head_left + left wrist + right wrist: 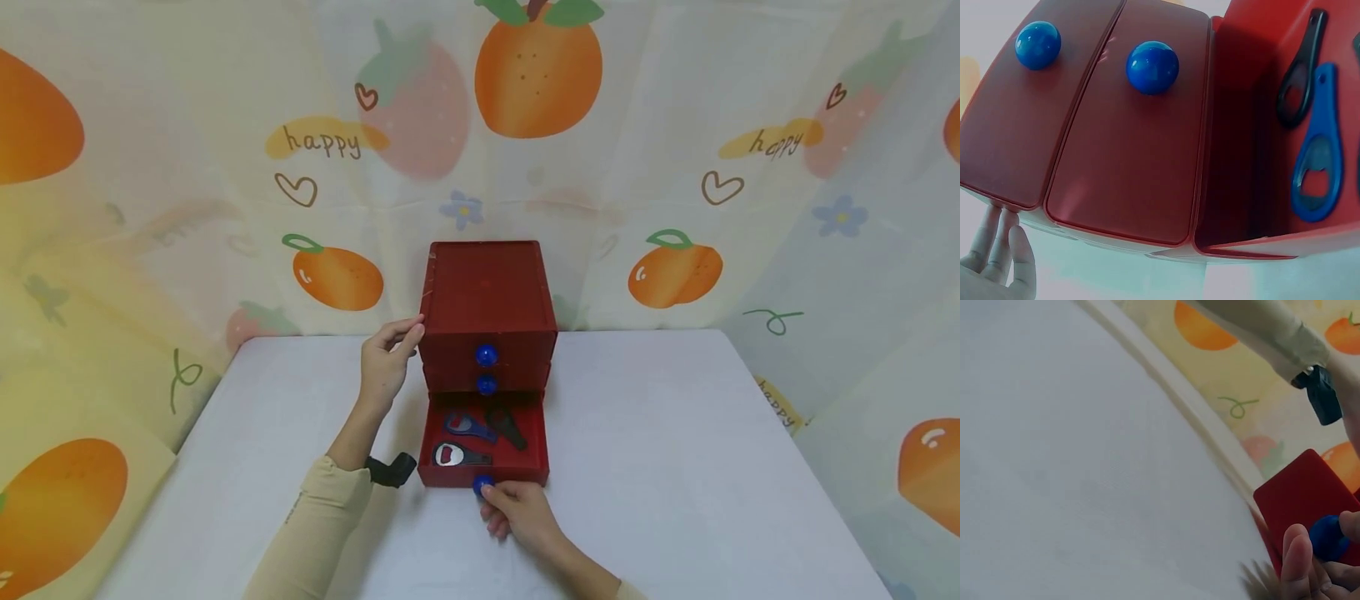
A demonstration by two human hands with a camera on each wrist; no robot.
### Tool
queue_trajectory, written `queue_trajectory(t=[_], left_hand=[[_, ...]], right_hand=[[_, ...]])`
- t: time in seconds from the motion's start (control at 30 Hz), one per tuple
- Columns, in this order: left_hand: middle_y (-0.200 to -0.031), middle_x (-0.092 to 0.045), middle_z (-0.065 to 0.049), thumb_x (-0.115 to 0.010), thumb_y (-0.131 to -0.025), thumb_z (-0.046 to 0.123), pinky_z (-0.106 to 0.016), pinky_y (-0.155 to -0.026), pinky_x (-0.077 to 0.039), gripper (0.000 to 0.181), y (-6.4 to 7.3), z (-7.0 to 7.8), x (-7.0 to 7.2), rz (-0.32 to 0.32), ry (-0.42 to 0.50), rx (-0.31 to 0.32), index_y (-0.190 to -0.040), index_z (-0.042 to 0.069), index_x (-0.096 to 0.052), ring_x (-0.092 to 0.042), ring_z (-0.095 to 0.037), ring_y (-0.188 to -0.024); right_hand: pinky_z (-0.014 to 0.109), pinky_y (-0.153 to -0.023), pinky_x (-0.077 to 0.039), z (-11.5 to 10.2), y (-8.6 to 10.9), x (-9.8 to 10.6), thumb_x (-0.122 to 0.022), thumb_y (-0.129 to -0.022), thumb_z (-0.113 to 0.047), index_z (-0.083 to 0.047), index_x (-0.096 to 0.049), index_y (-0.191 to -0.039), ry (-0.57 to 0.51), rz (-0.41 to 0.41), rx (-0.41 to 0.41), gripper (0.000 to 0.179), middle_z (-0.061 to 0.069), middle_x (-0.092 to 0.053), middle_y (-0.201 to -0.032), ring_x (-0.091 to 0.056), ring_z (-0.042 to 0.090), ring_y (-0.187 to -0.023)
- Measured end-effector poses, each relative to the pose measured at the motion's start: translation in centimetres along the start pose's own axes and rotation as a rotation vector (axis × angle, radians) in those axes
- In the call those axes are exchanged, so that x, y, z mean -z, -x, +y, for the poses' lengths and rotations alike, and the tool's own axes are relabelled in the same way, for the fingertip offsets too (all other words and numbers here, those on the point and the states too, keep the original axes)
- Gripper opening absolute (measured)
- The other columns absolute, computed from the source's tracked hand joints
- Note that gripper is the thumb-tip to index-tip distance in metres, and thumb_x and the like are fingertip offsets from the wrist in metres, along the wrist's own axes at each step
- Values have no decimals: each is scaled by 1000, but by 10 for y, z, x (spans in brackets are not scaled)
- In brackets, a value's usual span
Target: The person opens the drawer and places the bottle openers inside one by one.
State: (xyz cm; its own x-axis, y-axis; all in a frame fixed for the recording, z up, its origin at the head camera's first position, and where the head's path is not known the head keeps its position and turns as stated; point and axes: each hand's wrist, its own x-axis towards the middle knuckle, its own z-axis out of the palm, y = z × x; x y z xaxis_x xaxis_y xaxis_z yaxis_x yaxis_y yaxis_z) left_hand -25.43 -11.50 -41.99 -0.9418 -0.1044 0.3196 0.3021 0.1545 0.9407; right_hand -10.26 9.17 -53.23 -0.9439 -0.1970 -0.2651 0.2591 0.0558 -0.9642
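A red three-drawer cabinet (487,287) stands at the back of the table, its bottom drawer (517,475) pulled out toward me. Inside the drawer lie three bottle openers: a blue one (471,427), a black one (507,427) and one with a silver head (450,454). My right hand (525,512) pinches the drawer's blue knob (1327,539) between thumb and fingers. On the cabinet's left side, my left hand (386,358) rests its nearly straight fingers (1000,244) against the wall near the front edge.
The two upper drawers are closed, with blue knobs (1152,67) on their fronts. A white cloth covers the table (660,450). Behind it hangs a curtain (652,108) printed with oranges and strawberries. A black wrist camera (393,471) sits on my left wrist, beside the drawer.
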Motion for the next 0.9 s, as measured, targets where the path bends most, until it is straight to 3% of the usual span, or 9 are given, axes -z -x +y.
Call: queue_trajectory(t=[0.23, 0.47, 0.7, 0.9], left_hand=[[-116, -70, -12, -67, -93, 17, -18, -71, -53, 25, 0, -1, 0, 16, 28, -14, -111, 2, -72, -63, 2, -86], [-115, -71, -10, -67, -92, 16, -23, -71, -55, 22, 1, -1, 0, 30, 40, -16, -109, 3, -73, -64, 2, -87], [-114, -72, -9, -68, -92, 15, -17, -70, -53, 20, 0, -2, -2, 26, 41, -12, -109, 6, -74, -63, 1, -86], [-113, -71, -10, -68, -92, 16, -28, -75, -56, 24, -1, -2, -1, 17, 13, -15, -112, 2, -72, -63, 2, -87]], right_hand=[[16, -50, -49, -7, -23, 5, -59, -98, -22, 15, -65, -91, -35, 69, 36, 38, 1, -63, -67, -56, 6, -53], [19, -51, -51, -12, -46, 13, -59, -98, -23, 13, -66, -91, -5, 118, 48, 38, 3, -63, -66, -57, 8, -52], [19, -49, -50, -14, -74, 14, -58, -98, -24, 13, -66, -91, -18, 160, 44, 39, 1, -62, -64, -57, 7, -51], [19, -47, -48, -21, -93, 12, -55, -99, -20, 13, -65, -94, -57, 175, 11, 35, 1, -60, -63, -56, 8, -50]])
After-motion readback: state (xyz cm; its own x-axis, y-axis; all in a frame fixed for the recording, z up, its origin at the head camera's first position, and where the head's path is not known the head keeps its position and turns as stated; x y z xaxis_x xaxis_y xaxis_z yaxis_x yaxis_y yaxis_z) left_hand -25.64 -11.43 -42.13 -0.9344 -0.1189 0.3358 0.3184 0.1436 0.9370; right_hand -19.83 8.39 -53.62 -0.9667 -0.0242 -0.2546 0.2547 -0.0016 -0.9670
